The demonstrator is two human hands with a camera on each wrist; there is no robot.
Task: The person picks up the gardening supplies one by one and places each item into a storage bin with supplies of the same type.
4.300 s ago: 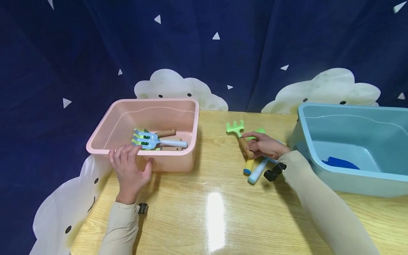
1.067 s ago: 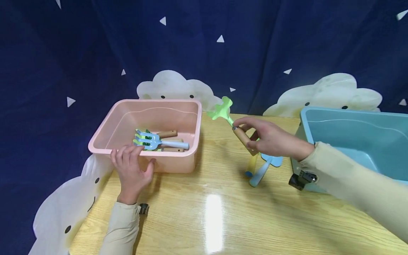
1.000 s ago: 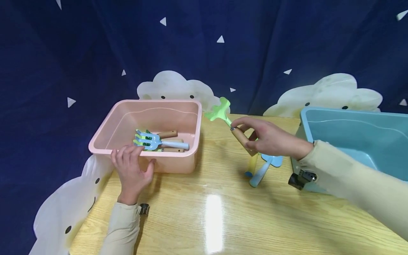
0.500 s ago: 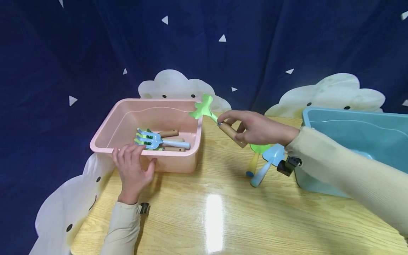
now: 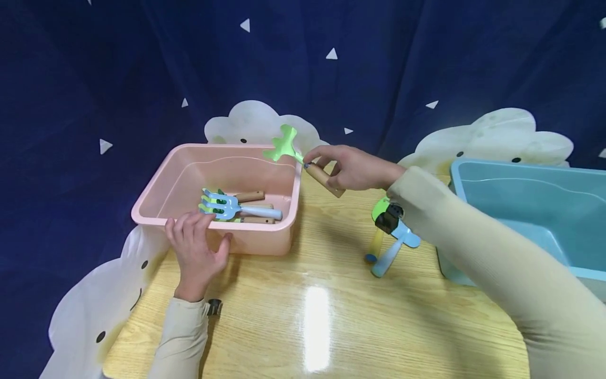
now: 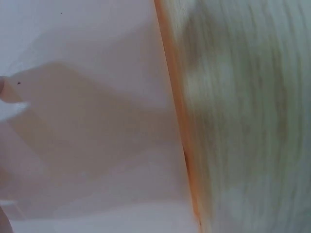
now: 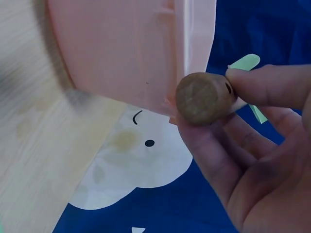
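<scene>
My right hand (image 5: 357, 167) pinches the wooden handle of a small green garden rake (image 5: 286, 143) between thumb and fingers. The rake is raised, its pronged head over the back right corner of the pink tub (image 5: 251, 238). In the right wrist view, the round butt of its handle (image 7: 198, 99) faces the camera. My left hand (image 5: 196, 252) grips the tub's near rim, fingers over the edge and thumb on the outer wall. Inside the tub lie a light blue garden fork (image 5: 229, 207) and several wooden-handled tools (image 5: 251, 196), partly covered by it.
On the table right of the pink tub lie a green tool with a yellow handle (image 5: 376, 245) and a light blue trowel (image 5: 388, 258), both partly hidden by the right wrist camera. A blue tub (image 5: 452, 221) stands at the right, partly behind my right sleeve. A dark curtain hangs behind.
My right hand has picked up the green rake from the table and carried it up and left to the pink tub. My left hand has stayed on the tub's rim.
</scene>
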